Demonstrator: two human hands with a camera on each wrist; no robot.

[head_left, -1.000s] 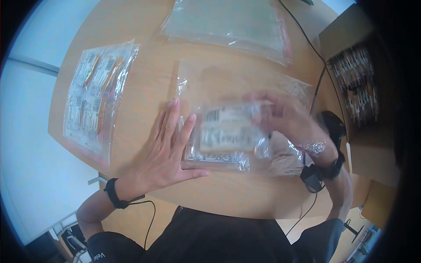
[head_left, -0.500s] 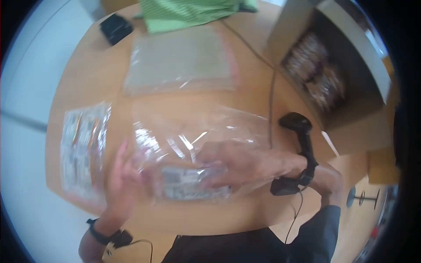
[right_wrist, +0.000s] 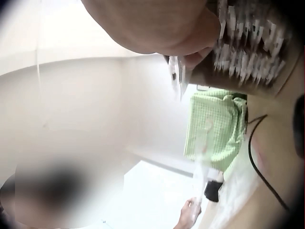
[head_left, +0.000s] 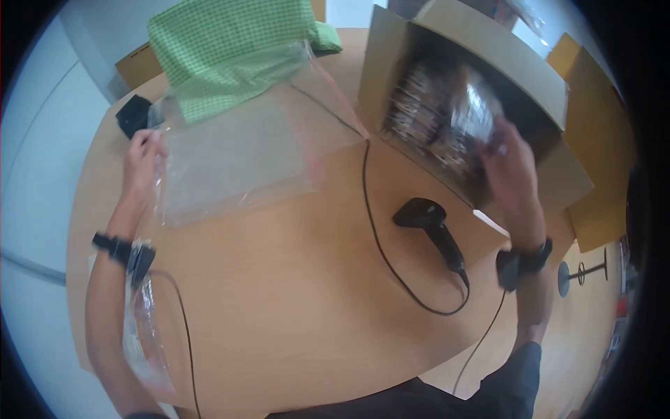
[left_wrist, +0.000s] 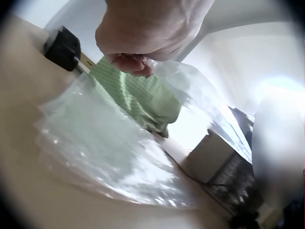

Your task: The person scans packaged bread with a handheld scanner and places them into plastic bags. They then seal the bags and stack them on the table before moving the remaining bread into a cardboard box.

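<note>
My left hand (head_left: 145,164) pinches one end of a clear plastic bag (left_wrist: 183,81), raised over a flat stack of clear bags (head_left: 234,164) with pinkish edges. Through the raised bag, a green checked cloth shows in the head view. At the right, my right hand (head_left: 513,167) grips a shiny clear packet (head_left: 471,112) at the opening of a cardboard box (head_left: 520,52); both are blurred. That packet (right_wrist: 175,78) appears nearly edge-on in the right wrist view. Rows of similar packets (head_left: 415,105) stand inside the box. My left forearm partly covers a filled clear bag (head_left: 146,328).
A black handheld scanner (head_left: 433,227) lies in front of the box, its cable looping over the wooden table (head_left: 279,300). The green checked cloth (head_left: 230,35) is heaped at the back, beside a small black object (head_left: 132,115). Another carton (head_left: 586,209) stands at far right.
Both hands have left the bag and packets at the table's middle, which no longer lie there. The left hand has moved to the bag stack, lifting one; the right to the box. The head view has shifted.
</note>
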